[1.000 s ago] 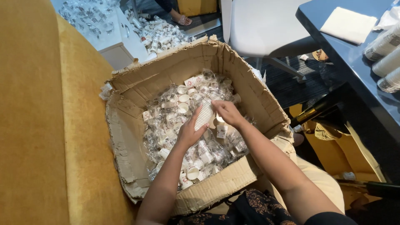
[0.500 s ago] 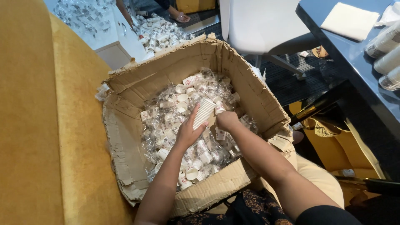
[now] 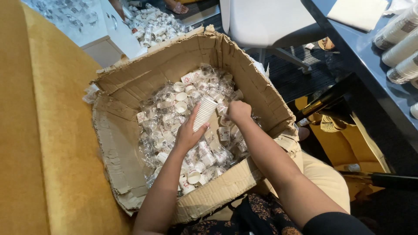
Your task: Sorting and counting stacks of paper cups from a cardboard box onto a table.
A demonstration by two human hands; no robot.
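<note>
A torn cardboard box (image 3: 130, 148) rests on my lap against a yellow sofa. It is filled with several small white paper cups (image 3: 174, 109), many wrapped in clear plastic. My left hand (image 3: 188, 134) holds a stack of nested white cups (image 3: 203, 112) tilted above the pile. My right hand (image 3: 237, 111) is closed, fingers down among the cups just right of the stack's top; I cannot see what it grips.
The yellow sofa (image 3: 48, 143) fills the left. A dark table (image 3: 370, 56) at right carries sleeves of stacked cups (image 3: 402, 48) and a paper sheet (image 3: 357, 13). A white chair (image 3: 261, 21) stands behind the box. More cups lie on the floor (image 3: 154, 24) at top.
My left hand has kept the cup stack and raised it slightly. My right hand has moved from the stack's top down to the cups beside it.
</note>
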